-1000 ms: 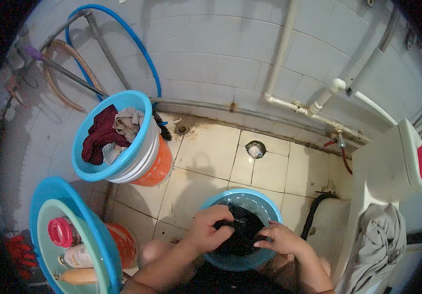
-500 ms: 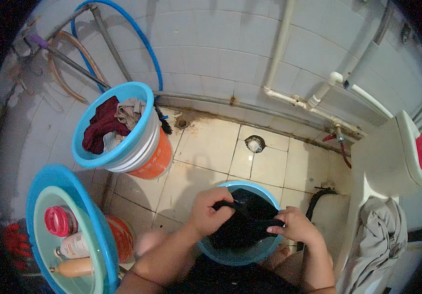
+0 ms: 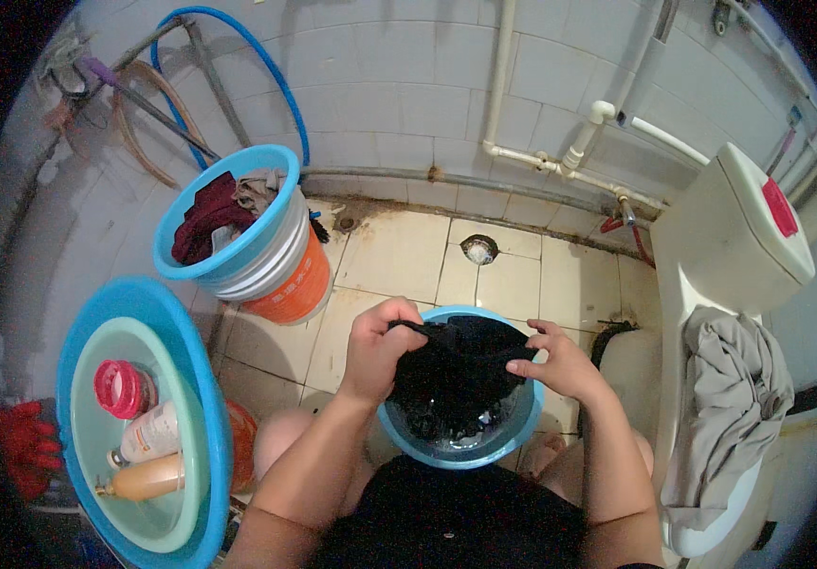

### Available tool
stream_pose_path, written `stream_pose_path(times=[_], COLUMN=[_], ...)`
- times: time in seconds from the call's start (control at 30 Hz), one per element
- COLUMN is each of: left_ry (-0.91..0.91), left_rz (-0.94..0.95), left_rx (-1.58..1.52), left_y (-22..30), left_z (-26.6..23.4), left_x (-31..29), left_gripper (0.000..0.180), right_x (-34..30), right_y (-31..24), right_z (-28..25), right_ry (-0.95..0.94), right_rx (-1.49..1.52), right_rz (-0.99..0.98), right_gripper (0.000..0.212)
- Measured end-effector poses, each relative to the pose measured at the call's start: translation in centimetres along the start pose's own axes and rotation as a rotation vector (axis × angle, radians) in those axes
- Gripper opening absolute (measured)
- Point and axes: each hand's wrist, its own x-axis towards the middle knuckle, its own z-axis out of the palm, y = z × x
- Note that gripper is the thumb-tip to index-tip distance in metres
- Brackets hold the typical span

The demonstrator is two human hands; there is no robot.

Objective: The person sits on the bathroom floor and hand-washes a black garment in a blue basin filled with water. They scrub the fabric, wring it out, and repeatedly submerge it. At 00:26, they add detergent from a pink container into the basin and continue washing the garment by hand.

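Observation:
A black cloth garment (image 3: 456,375) is stretched between my two hands above a light blue basin (image 3: 470,462). Its exact kind does not show. My left hand (image 3: 378,349) is closed on the garment's left edge, fist-like, over the basin's left rim. On the other side, my right hand (image 3: 565,362) pinches the right edge between thumb and fingers, with one fingertip raised. The lower part of the cloth hangs down into the basin, where some water glints near the front wall. The basin stands on the tiled floor in front of my body.
To the far left, a blue basin (image 3: 171,266) of clothes sits on a white-and-orange bucket (image 3: 290,289). Nearer, a pale green basin (image 3: 176,522) holds bottles and a red-lidded jar (image 3: 124,389). At right stands a toilet (image 3: 726,223) with grey cloth (image 3: 726,408) draped over it. A floor drain (image 3: 479,249) lies ahead.
Both hands have moved up a little in the picture, and the black garment is spread wider between them. Water in the basin now shows. The view has shifted slightly.

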Motion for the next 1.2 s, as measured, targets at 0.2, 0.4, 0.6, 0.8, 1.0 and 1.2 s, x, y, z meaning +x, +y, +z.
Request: stream_pose_path(times=[0.2,0.4,0.6,0.8,1.0,1.2], left_ry=[-0.105,-0.204,-0.321,-0.458,-0.590,-0.646], left_rz=[0.073,0.049,0.073,0.099,0.131,0.057], left_rx=[0.106,-0.009,0.227,1.033,1.280,1.213], left_y=[1.9,1.4,2.2,3.1,-2.6,-4.4], left_z=[0.9,-0.2,-1.1,-1.4,-2.5,-0.2], left_x=[-1.3,-2.2,-2.7,-3.2,-3.7,-4.2], left_gripper=[0.002,0.002,0.002,0.017,0.015,0.013], right_x=[0.1,-0.6,-1.1,-3.1,-5.3,-7.0], right_y=[0.3,3.4,5.9,6.9,2.9,-0.2], right_z=[3.9,8.5,6.3,-2.4,-5.7,-5.4], right_ry=[-0.350,-0.573,-0.272,0.407,0.688,0.704], right_rx=[0.440,0.476,0.109,0.028,0.033,0.070], right_rz=[0.303,0.312,0.226,0.103,-0.026,-0.180], right_gripper=[0.052,0.062,0.061,0.024,0.020,0.020])
